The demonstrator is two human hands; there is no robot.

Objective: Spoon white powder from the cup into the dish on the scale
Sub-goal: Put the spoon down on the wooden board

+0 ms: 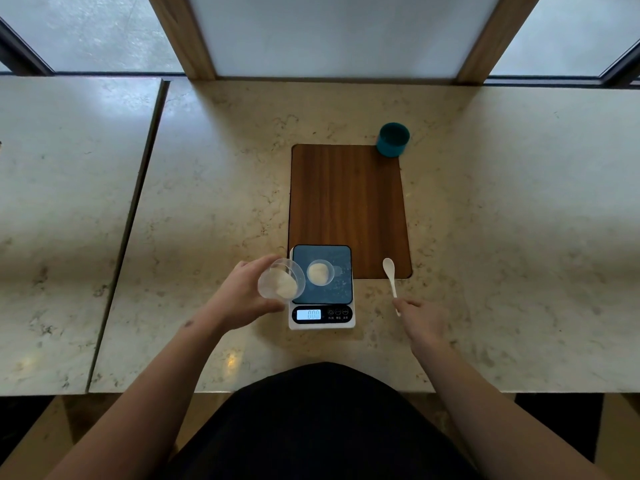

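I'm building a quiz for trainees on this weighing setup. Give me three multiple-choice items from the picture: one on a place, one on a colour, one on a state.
1. Where does the teal container stand?
A. at the far right corner of the wooden board
B. on the scale
C. beside the left hand

2. What colour is the spoon?
A. black
B. white
C. red

3. How is the clear cup held?
A. upright on the counter
B. upside down on the scale
C. tilted in the left hand next to the dish on the scale

Answers: 1 A, it overlaps the board's far right corner. 2 B, the spoon in the right hand is white. 3 C, its mouth leans toward the camera, powder showing inside.
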